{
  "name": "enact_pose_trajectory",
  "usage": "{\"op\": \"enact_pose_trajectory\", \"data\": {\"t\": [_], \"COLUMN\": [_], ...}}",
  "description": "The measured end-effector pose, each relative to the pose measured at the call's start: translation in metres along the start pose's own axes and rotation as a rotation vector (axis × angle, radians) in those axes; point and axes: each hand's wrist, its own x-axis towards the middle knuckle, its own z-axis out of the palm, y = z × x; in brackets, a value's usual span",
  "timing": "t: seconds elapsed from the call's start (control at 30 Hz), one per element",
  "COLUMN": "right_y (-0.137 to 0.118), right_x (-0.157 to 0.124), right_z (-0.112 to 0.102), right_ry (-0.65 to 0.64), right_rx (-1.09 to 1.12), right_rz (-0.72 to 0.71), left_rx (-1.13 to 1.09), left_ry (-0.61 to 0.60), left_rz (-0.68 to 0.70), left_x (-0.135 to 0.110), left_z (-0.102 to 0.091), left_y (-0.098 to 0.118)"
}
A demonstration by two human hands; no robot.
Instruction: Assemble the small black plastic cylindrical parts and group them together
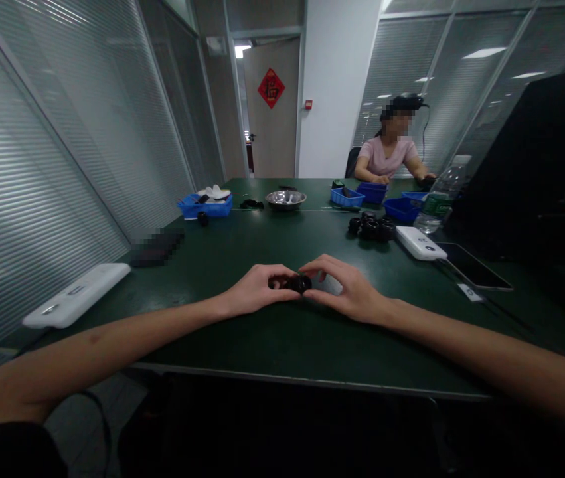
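Observation:
My left hand (258, 289) and my right hand (346, 290) meet over the middle of the dark green table (282, 332). Both pinch one small black round part (296, 284) between their fingertips, just above the tabletop. The left fingers curl round its left end. Thumb and fingers of the right hand close on its right end. A pile of similar black parts (372, 228) lies farther back, to the right of my hands.
A white power bank (77, 294) lies at the left edge, another white power bank (420, 242) and a phone (474, 265) at the right. Blue bins (206, 206), a metal bowl (285, 198) and a water bottle (440, 196) stand farther back. A person in pink (390, 158) sits at the far end.

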Motion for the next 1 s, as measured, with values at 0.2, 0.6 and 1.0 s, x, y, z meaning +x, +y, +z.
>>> {"op": "enact_pose_trajectory", "data": {"t": [0.2,0.6,1.0], "right_y": [0.001,-0.001,-0.002], "right_x": [0.000,0.000,0.000], "right_z": [0.001,0.001,-0.001], "right_ry": [0.012,-0.036,-0.095], "right_rx": [0.023,-0.035,-0.099], "right_rz": [-0.015,-0.034,0.017], "left_rx": [0.051,0.064,0.058], "left_ry": [-0.012,-0.032,-0.005], "left_rz": [-0.025,-0.003,-0.015], "left_x": [0.001,0.002,0.002], "left_z": [-0.001,-0.002,-0.001], "left_y": [-0.002,-0.004,-0.009]}}
